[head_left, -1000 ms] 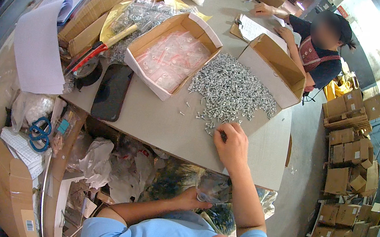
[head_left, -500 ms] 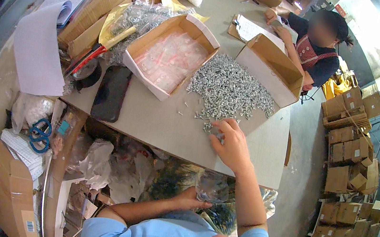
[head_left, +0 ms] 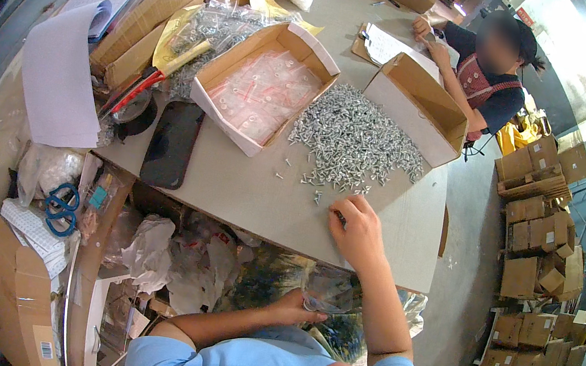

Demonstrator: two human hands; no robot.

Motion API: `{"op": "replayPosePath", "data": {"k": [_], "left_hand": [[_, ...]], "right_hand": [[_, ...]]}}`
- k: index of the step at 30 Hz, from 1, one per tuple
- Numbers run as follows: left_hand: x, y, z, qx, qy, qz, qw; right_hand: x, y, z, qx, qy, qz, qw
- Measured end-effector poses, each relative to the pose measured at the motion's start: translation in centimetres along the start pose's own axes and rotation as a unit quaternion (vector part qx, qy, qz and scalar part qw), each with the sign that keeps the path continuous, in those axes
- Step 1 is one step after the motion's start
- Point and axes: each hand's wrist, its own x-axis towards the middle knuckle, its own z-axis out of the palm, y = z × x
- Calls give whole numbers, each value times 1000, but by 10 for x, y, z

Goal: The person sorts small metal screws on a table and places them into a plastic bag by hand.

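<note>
A heap of small silver screws point(head_left: 362, 136) is spread on the grey table. At its near edge my right hand point(head_left: 359, 230) is closed, its fingers curled over a few screws that only partly show beneath the fingertips. Below the table edge, in front of my body, my left hand point(head_left: 297, 307) grips a clear plastic bag point(head_left: 335, 292) by its side. What the bag holds cannot be made out. Left of the heap is an open white cardboard box point(head_left: 223, 123) full of small clear bags with red strips.
An open, tilted carton point(head_left: 416, 121) borders the heap on the right. A black phone point(head_left: 171, 145) lies near the table's left edge, by red-handled tools point(head_left: 131, 93). Across the table sits a co-worker point(head_left: 495, 84) near a clipboard point(head_left: 392, 48). Stacked cartons point(head_left: 538, 234) stand at right.
My right hand has drawn back slightly from the heap toward me, and its fingers have curled in. My left hand stays in place with the bag. The co-worker's hands have shifted slightly.
</note>
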Motion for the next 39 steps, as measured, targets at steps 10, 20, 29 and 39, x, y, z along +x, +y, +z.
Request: {"op": "replayPosePath", "data": {"k": [10,20,29,39], "left_hand": [[2,-7,5,-4,33,74,997],[-1,5,3,-9,36,17,999],[26,-6,-15,87,28,55,994],[-14,26,-45,198,23,29,980]], "right_hand": [[-22,-2,-8,46,31,18,998],[-50,-6,-39,103,-142,-4,984],[-69,6,-38,291,-94,83,948],[-87,-13,-28,185,-74,-11,980]]}}
